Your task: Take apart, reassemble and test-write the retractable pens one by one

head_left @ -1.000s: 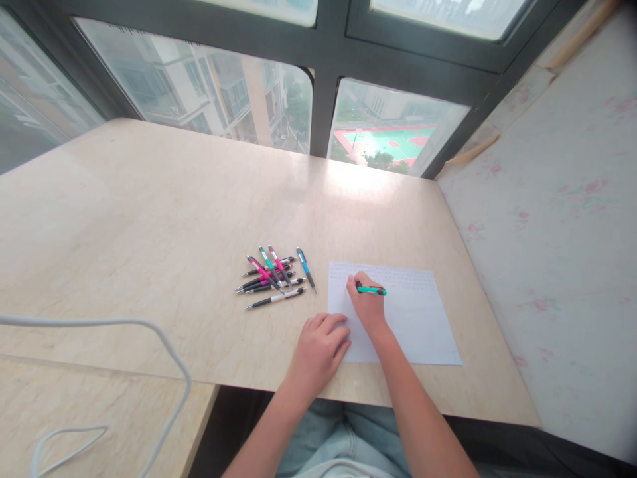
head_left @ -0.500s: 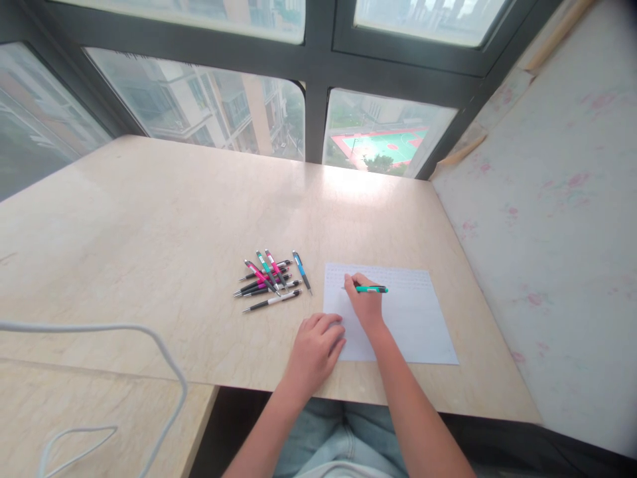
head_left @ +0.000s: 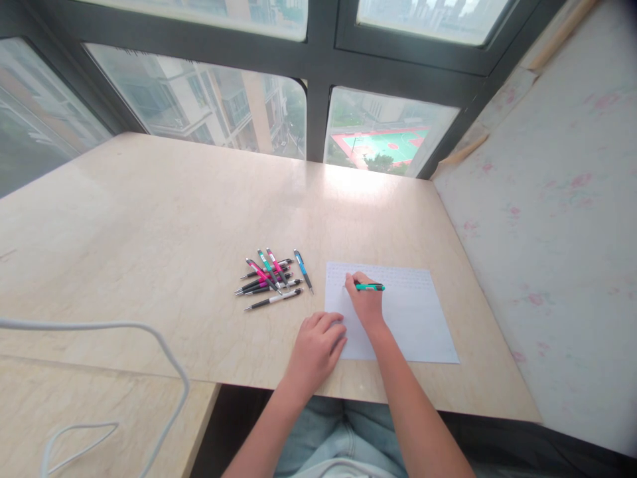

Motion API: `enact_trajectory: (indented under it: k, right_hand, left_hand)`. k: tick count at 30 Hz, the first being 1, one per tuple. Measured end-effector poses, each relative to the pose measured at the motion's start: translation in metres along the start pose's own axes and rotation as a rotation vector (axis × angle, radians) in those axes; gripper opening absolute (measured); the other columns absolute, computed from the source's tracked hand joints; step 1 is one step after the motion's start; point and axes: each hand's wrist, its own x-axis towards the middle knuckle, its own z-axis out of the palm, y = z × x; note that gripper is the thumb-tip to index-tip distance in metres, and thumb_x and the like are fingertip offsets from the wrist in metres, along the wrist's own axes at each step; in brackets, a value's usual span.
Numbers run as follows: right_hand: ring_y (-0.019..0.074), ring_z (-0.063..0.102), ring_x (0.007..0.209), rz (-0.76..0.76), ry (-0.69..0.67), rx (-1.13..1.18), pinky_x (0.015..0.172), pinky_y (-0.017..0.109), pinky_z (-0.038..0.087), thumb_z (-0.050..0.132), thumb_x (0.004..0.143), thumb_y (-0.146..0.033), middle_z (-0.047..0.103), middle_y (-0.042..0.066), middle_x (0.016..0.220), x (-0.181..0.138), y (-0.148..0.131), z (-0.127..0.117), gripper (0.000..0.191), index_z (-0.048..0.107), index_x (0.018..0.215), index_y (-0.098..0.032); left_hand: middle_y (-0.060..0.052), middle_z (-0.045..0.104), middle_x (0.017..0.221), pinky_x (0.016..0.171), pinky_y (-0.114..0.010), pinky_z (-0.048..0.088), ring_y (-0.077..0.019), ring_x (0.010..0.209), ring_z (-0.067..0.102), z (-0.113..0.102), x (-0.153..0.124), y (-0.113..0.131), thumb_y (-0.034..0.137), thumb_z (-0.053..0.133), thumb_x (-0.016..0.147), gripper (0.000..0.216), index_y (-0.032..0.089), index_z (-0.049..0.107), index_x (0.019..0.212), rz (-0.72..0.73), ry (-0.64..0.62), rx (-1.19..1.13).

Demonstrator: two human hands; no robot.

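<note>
The person's left hand (head_left: 317, 346) and right hand (head_left: 367, 302) are bare, with smooth, rounded backs. The left forearm (head_left: 273, 419) and right forearm (head_left: 407, 392) are bare too as far as they show, slim at the wrist and wider towards the elbow. Over the legs goes a pale, washed-out blue garment (head_left: 314, 425), its cloth like faded denim, softly creased, with a seam (head_left: 352, 439) down the middle and a whitish edge (head_left: 343, 466) below, too blurred to identify

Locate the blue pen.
In the head view, the blue pen lies left of the paper, just right of the pen pile.
</note>
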Motion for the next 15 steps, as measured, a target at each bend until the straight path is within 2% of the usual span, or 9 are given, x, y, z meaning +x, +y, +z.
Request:
enact_trajectory:
  k: [5, 11, 15]
  right_hand:
    - [0.0120, 0.040, 0.053, 0.110, 0.059, 0.166, 0.052, 0.024, 0.033, 0.046, 0.089, -0.052, 0.047, -0.002, 0.054, 0.001, 0.002, -0.005, 0.044, 0.049, 0.059, -0.019]
    - [0.0115, 0.041, 0.053, 0.272, 0.069, 0.464, 0.050, 0.023, 0.034, 0.053, 0.086, -0.055, 0.045, -0.003, 0.056, 0.003, 0.002, -0.012, 0.044, 0.054, 0.062, -0.018]
    - [0.0101, 0.042, 0.054, 0.319, 0.017, 0.618, 0.048, 0.021, 0.035, 0.062, 0.081, -0.049, 0.047, -0.005, 0.061, -0.001, -0.003, -0.023, 0.030, 0.061, 0.081, -0.019]
  left_hand:
    - [-0.006, 0.064, 0.117, 0.090, -0.044, 0.046, -0.0242, 0.106, 0.055, 0.002, -0.001, -0.001, 0.018, 0.055, 0.088, 0.014, 0.024, 0.064, 0.096, -0.011, -0.021, -0.002]
    - [-0.008, 0.064, 0.116, 0.090, -0.045, 0.046, -0.0253, 0.106, 0.055, 0.002, -0.001, -0.002, 0.019, 0.055, 0.088, 0.014, 0.024, 0.065, 0.097, -0.002, -0.002, -0.005]
    - [-0.007, 0.065, 0.116, 0.090, -0.045, 0.046, -0.0254, 0.107, 0.055, 0.002, -0.001, -0.001, 0.019, 0.054, 0.089, 0.014, 0.023, 0.064, 0.097, -0.008, 0.002, 0.005]
